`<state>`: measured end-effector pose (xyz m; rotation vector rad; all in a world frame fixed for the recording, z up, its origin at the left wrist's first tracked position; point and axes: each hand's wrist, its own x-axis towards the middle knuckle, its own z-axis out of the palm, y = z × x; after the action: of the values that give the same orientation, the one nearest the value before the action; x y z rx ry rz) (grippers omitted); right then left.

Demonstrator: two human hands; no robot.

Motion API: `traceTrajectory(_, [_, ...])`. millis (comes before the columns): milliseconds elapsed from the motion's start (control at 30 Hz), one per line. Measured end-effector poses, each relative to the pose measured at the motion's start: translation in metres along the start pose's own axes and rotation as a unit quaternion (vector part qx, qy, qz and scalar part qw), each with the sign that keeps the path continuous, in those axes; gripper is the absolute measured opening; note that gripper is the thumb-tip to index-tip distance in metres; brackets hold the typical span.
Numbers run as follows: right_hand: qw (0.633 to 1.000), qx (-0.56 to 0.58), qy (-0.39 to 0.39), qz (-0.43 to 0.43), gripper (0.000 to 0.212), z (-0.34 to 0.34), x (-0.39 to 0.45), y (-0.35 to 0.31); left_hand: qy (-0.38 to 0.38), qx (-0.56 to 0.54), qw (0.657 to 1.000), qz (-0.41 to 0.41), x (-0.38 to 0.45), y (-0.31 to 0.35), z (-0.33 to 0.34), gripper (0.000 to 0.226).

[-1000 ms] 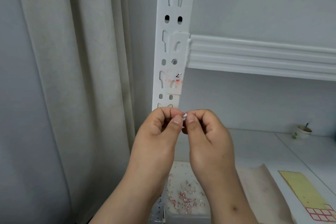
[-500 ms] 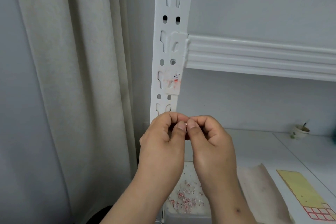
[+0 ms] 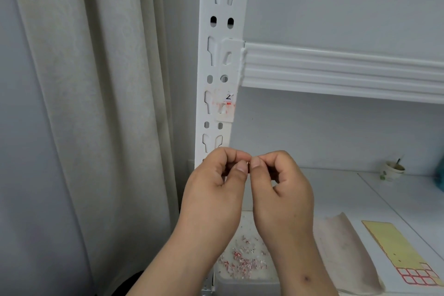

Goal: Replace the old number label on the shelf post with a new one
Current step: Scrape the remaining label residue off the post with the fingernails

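Observation:
The white slotted shelf post (image 3: 222,19) rises in the middle of the view. A torn remnant of the old label (image 3: 227,103), with red smears and a black mark, still clings to it just below the shelf beam. Below that, my left hand (image 3: 216,190) and my right hand (image 3: 281,187) meet thumb to thumb in front of the post. Between their fingertips they pinch a tiny scrap (image 3: 249,162), mostly hidden. A yellow label sheet (image 3: 396,250) with red-bordered blank labels at its near end lies on the lower shelf at right.
A white tray (image 3: 247,276) under my hands holds several red and white paper shreds. A beige cloth (image 3: 341,247) lies beside it. A small cup (image 3: 394,170) stands at the back right. A curtain (image 3: 96,103) hangs left of the post.
My two hands have dropped a little lower in front of the post while still pinched together. The white scrap that showed between the thumbs is now almost hidden.

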<state>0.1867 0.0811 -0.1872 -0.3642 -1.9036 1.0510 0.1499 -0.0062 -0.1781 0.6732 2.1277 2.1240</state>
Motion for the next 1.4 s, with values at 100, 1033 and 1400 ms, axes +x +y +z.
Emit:
traceTrajectory(100, [0.995, 0.067, -0.054, 0.049, 0.022, -0.009, 0.002, -0.004, -0.016, -0.071, 0.997, -0.02, 0.001, -0.003, 0.001, 0.017])
traceTrajectory(1033, [0.945, 0.228, -0.101, 0.213, 0.028, -0.008, 0.007, 0.03, -0.061, -0.275, 0.953, -0.114, 0.011, -0.022, 0.01, 0.006])
traceTrajectory(1400, [0.955, 0.096, -0.071, 0.273, 0.018, -0.008, 0.01, 0.056, -0.034, 0.029, 0.996, -0.074, 0.007, -0.041, 0.03, 0.013])
